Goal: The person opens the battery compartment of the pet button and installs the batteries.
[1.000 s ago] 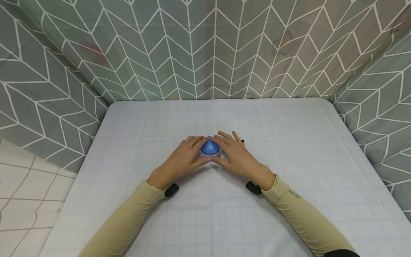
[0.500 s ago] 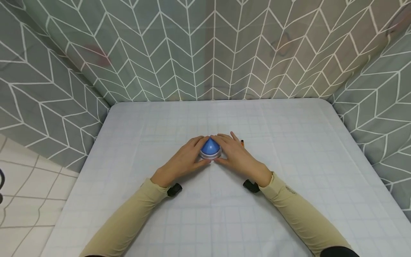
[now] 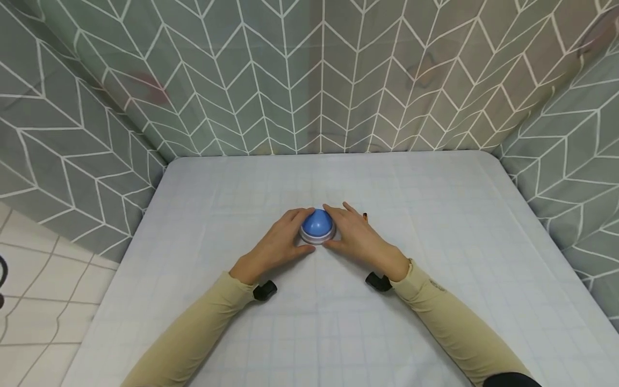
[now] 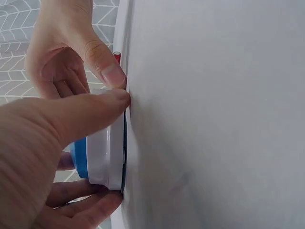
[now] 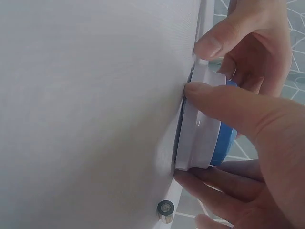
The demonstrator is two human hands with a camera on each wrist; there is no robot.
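Observation:
A round push button with a blue dome and a white base sits on the white-covered table. From one side my left hand grips it, thumb on the near edge of the base and fingers around the far side. My right hand holds the opposite side in the same way, its thumb against the base in the right wrist view. The undersides of the fingers are partly hidden behind the button. Just beyond the right hand stands a small battery, with its dark end showing.
The table's covering has a faint grid. Patterned grey curtains hang behind the table and along both sides. Pale floor tiles show at the left.
The fingertips of both hands have drawn apart at the top, so more of the blue dome shows. The thumbs have also separated slightly. The button stays in about the same place.

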